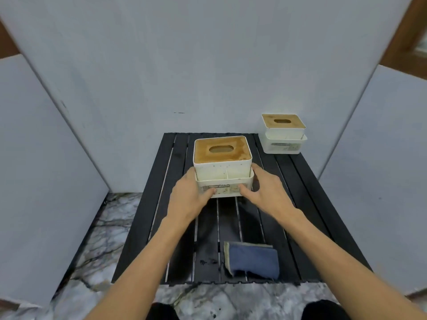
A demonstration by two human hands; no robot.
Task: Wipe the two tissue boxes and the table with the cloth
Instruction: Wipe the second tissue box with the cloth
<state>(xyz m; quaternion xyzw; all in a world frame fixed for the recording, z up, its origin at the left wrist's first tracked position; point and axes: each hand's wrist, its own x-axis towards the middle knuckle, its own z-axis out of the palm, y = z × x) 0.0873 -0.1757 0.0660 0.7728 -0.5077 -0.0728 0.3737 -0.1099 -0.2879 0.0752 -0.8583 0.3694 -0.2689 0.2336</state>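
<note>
Both hands grasp near box [223,167] at its base: left hand [188,196] on left side, right hand [265,190] on right. Cloth [253,259] lies folded on table [300,181] near edge; far box [283,133] sits at back right corner.

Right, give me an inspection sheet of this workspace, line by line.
Surface: black slatted table, dark smear near the front edge.
Job's things: near white tissue box with brown lid, stained; second identical box at the far right corner; folded blue cloth lying untouched at the front.
Clutter: nothing seen.
Grippers: left hand and right hand hold the near box's sides.
Cables: nothing seen.
Surroundings: white panels, marble floor.
</note>
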